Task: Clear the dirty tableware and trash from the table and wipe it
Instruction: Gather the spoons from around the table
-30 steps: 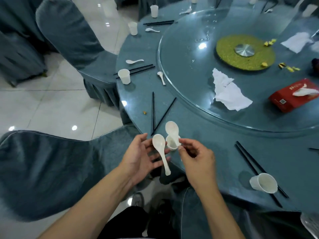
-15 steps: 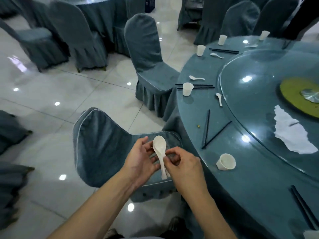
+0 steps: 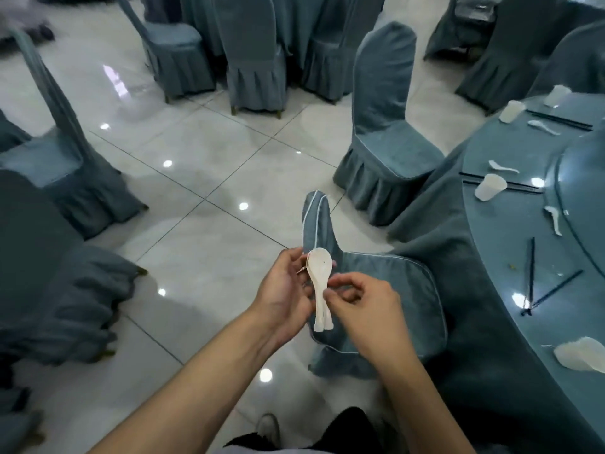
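A small stack of white soup spoons (image 3: 319, 280) stands upright between both hands, over the floor and a chair seat. My left hand (image 3: 281, 294) cups the stack from the left. My right hand (image 3: 363, 306) pinches the handles from the right. The round blue table (image 3: 510, 244) lies at the right edge. On it are white cups (image 3: 490, 187) (image 3: 510, 112), a tipped cup (image 3: 579, 353), loose spoons (image 3: 553, 219) (image 3: 502, 166) (image 3: 543, 127) and black chopsticks (image 3: 531, 273) (image 3: 501, 185).
A blue covered chair (image 3: 376, 303) stands right under my hands, another chair (image 3: 386, 126) beyond it at the table. More covered chairs (image 3: 255, 57) ring a second table at the top. Dark fabric (image 3: 55, 290) is heaped at left on the glossy tiled floor.
I have turned left, away from the table, which slid to the right edge. The two spoons were brought together into one stack; the small cup from a second ago stayed on the table.
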Action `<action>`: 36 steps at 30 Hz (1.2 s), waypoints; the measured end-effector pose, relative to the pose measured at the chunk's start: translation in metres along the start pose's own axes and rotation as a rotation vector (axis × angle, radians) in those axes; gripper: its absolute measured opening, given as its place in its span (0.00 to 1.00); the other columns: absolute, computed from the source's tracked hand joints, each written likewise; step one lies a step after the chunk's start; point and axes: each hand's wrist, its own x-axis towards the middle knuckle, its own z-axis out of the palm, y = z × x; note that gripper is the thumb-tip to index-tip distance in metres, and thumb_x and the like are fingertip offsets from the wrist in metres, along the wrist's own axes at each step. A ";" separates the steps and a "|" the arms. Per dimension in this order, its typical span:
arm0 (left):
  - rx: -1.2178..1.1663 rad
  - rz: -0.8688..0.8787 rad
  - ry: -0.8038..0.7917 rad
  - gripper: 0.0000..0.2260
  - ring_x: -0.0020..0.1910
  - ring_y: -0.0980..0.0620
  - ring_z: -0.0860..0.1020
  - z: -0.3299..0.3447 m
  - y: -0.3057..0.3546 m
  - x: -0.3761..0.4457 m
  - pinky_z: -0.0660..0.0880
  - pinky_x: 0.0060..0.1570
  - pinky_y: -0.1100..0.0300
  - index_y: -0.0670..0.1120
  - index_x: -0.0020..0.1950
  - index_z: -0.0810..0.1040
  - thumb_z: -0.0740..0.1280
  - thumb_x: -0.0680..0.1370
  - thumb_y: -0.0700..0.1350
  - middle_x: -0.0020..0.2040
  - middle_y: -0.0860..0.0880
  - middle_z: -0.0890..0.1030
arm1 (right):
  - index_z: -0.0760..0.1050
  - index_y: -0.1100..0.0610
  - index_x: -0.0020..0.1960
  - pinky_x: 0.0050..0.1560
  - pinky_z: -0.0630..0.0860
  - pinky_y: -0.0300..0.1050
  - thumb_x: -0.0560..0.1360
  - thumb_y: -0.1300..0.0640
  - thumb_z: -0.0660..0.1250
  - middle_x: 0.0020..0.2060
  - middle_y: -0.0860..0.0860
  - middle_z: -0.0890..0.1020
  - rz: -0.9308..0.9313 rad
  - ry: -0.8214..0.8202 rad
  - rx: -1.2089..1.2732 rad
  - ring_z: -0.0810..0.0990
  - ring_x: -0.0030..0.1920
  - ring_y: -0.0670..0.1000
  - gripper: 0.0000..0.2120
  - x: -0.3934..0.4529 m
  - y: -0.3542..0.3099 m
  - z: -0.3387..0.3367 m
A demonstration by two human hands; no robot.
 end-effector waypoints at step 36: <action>0.287 -0.197 -0.249 0.24 0.57 0.34 0.80 0.130 0.286 0.300 0.81 0.53 0.40 0.35 0.73 0.70 0.61 0.80 0.46 0.65 0.33 0.79 | 0.75 0.51 0.63 0.59 0.72 0.53 0.77 0.53 0.68 0.59 0.50 0.79 -0.005 0.584 -0.534 0.76 0.58 0.54 0.15 0.360 -0.058 0.031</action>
